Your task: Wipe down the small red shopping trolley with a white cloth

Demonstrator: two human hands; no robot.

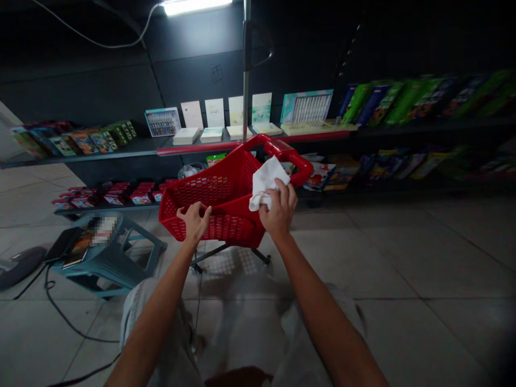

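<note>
A red plastic shopping cart (229,228) with perforated basket walls stands in front of me, its handle up on the right. At the near upper rim of the basket, my left hand (196,220) is closed over the edge, with fingers bent toward the inside. My right hand (280,209) holds a crumpled white cloth (269,177) against the basket's side, just below the handle. Folds of the cloth stick out above the fingers and hide part of the cart's red surface.
Behind the cart, a dark shelf carries upright notebooks (214,113), a boxed pen set (307,107) and green snack bags (407,102). Red packs (117,193) lie on the lower shelf. A grey-blue stool (133,260) holds a phone-like item at left; cables (60,306) cross the tiles.
</note>
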